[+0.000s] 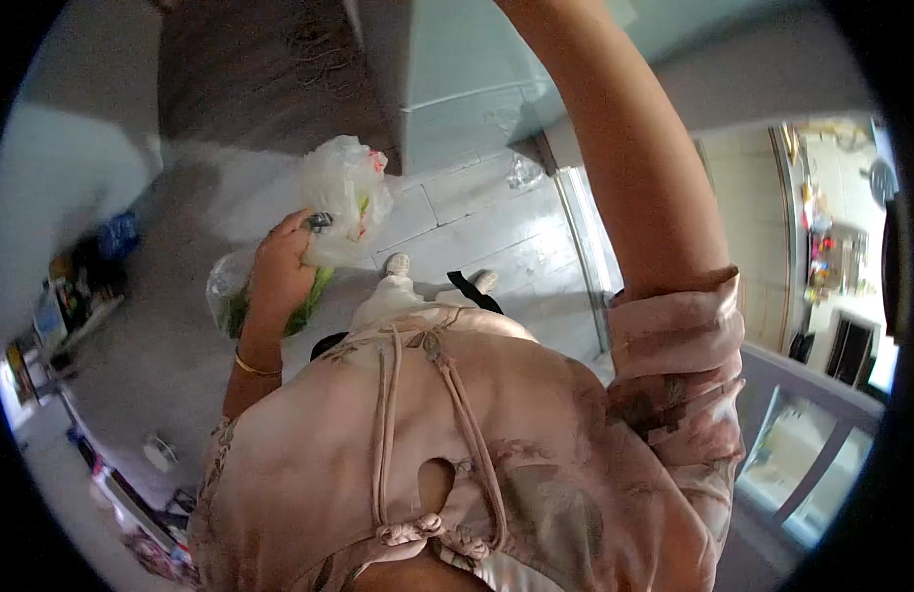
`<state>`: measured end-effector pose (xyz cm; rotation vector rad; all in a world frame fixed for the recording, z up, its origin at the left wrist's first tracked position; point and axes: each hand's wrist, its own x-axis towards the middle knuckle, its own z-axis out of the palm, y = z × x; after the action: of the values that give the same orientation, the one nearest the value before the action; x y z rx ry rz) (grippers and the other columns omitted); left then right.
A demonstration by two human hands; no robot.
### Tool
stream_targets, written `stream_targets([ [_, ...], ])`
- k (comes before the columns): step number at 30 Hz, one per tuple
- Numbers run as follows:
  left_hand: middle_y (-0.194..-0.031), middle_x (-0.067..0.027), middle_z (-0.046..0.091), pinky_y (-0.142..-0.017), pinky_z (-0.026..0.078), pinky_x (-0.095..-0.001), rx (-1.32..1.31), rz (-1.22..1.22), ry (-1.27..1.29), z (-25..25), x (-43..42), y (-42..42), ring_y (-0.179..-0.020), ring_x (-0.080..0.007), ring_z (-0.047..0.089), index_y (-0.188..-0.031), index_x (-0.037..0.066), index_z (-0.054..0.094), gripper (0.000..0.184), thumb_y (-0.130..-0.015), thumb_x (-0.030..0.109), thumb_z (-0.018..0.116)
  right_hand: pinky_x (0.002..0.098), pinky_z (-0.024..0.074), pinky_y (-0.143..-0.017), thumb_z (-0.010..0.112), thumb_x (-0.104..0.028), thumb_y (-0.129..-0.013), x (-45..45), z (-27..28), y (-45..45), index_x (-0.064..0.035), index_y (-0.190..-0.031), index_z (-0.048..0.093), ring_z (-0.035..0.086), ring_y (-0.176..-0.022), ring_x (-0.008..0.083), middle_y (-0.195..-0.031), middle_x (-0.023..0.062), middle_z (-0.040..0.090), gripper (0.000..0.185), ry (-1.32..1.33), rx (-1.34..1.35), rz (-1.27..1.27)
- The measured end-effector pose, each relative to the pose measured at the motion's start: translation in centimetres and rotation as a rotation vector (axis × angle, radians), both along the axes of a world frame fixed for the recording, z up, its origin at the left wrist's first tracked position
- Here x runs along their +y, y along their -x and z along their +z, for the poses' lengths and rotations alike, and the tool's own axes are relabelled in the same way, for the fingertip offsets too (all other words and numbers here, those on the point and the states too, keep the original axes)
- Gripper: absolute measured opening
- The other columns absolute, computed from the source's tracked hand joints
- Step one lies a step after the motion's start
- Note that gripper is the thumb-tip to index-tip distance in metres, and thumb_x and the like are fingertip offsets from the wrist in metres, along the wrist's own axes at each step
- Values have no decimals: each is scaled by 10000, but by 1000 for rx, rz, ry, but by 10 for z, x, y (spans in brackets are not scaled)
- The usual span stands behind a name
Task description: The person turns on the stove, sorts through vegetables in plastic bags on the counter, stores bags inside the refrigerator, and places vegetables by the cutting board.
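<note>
My left hand [282,266] is closed round the gathered top of a thin white plastic bag [346,192] with red print, on the left of the view. Something small and dark shows at its fingertips. Green leafy vegetables [314,301] in clear plastic hang below and beside the same hand. My right arm reaches up past the top edge of the view, alongside a pale green cabinet-like surface [472,59]; the right hand itself is out of frame.
Grey floor tiles [467,212] lie around my feet. A clear plastic bag [524,172] rests by a door frame. Cluttered items [77,286] stand at the far left. Through the opening at right are a counter with colourful items [827,257] and a glazed door [797,444].
</note>
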<state>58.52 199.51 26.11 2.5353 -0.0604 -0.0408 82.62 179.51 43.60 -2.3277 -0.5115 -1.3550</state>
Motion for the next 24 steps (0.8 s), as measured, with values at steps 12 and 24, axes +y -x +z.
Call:
stream_targets([
  [12, -1068, -208, 607, -823, 461, -366, 64, -284, 46, -76, -217, -65, -1020, -320, 582, -809, -42, 610, 160, -668, -70, 539, 368, 464, -838, 607, -258, -833, -459, -355, 157, 12, -1106, 584, 610, -966, 321, -1009, 214, 638, 385, -401, 1385, -294],
  [24, -1161, -202, 548, -869, 445, -393, 165, -435, 48, -201, -413, -112, -1008, -349, 559, -756, -72, 542, 79, -682, -66, 514, 383, 474, -827, 574, -295, -764, -532, -685, 317, -25, -999, 655, 620, -933, 325, -963, 202, 649, 367, -557, 2030, -329],
])
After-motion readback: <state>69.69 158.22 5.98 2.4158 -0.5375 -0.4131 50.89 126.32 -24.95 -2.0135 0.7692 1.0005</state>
